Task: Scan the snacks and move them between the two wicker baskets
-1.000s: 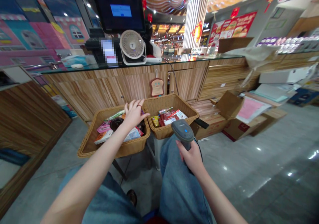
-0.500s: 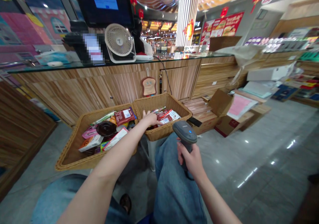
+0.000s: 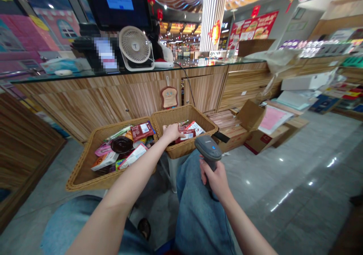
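My left hand reaches down into the right wicker basket. Its thumb lies against a red packet with a white label, and the fingers are curled at the packet's left end, partly hidden. A white and red packet lies just behind. In my right hand is a dark grey barcode scanner, gripped by its handle above my right knee, with a small blue light on top. The left wicker basket holds several packaged goods, among them a dark round container and a red packet.
A wooden counter runs behind the baskets, with a fan and a monitor on it. Cardboard boxes stand on the floor to the right. A white stool is under the right basket.
The left hand's fingers have drawn together from a spread pose, and the red packet beside them shows more of its face. The scanner has shifted slightly left.
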A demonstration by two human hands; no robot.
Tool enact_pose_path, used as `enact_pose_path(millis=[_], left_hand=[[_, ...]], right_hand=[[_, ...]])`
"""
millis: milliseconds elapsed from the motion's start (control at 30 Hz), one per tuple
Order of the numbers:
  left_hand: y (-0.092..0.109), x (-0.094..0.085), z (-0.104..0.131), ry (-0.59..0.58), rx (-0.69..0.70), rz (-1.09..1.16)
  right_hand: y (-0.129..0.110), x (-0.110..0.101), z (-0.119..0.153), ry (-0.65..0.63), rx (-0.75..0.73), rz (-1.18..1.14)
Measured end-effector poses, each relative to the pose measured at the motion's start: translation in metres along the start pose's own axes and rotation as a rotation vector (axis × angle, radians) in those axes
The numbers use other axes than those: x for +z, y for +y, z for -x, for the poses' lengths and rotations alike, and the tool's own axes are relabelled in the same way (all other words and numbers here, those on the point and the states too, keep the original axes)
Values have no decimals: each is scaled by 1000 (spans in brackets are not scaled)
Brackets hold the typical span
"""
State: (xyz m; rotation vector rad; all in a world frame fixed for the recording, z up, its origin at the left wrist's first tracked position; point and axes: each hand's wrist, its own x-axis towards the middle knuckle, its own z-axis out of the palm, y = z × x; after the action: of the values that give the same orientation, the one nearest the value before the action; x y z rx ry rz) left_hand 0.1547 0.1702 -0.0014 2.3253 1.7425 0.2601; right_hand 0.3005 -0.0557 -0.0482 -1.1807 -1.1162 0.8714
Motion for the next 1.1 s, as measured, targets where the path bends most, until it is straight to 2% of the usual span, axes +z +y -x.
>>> enact_pose_path(millis=[100,233,300,367,433,500,633,767,967,1100], left_hand=[[-6,-5,5,73,-43,134],[-24,-15,12,222,-82,284],[-35,-18,17,339,-92,495],[-46,-19,24,437,-84,801],[-56,-18,34,488,-68,1050],[-63,-17,47,527,-59,1182],[-73,-16,67,597,-59,1273],[-73,-14,75,658,-28,1309],[-66,-14,76,561,41,1340],[-68,-13,75,543,51,1342]], right_hand=[[2,1,-1,6,-18,3],[2,2,-1,12,-32,0],[1,3,-2,10,-35,-1],[1,4,-2,7,-38,0],[1,5,-2,-2,-41,5],[1,8,-3,-16,-44,13],[1,13,-4,-62,-51,38],[0,17,-3,-103,-76,79],[1,17,-2,-119,-154,147],[0,15,-1,-101,-196,184]])
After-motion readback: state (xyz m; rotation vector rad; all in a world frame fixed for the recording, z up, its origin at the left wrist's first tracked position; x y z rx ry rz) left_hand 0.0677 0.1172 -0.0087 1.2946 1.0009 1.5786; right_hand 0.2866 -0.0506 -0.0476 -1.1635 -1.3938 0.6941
